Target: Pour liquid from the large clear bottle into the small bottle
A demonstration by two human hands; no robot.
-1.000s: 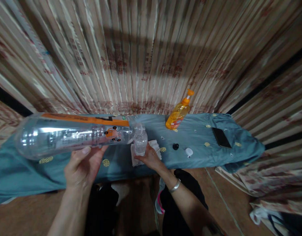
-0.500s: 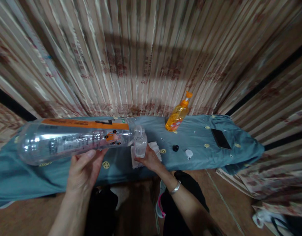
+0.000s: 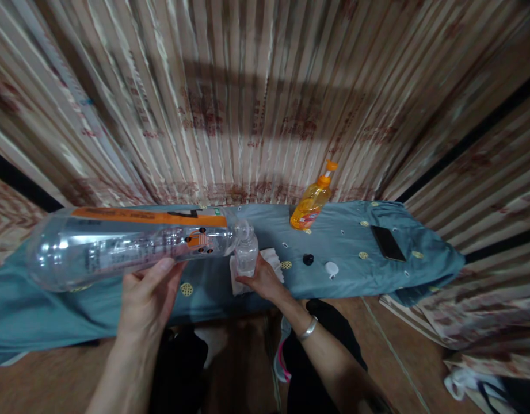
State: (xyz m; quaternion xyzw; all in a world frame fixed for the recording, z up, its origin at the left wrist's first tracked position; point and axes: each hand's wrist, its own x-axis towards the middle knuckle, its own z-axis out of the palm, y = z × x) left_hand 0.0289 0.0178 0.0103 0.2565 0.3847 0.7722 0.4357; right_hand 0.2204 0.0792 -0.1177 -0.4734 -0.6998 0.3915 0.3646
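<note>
While left hand (image 3: 147,296) holds large bottle (image 3: 130,244), right (image 3: 267,279) holds small bottle (image 3: 246,255).

The left thumb (image 3: 164,265) has edged neckward along the large bottle (image 3: 129,244).

The single head camera sits on the wearer's brow line and faces forward and steeply down, with a wide field. The left hand (image 3: 148,296) and the right hand (image 3: 265,279) reach in from the bottom edge, nearest to the lens, above the wearer's legs (image 3: 329,356) and the floor (image 3: 414,345). The worktop (image 3: 355,282) crosses the frame a little farther off, and the curtain (image 3: 247,103) beyond fills the upper half
</note>
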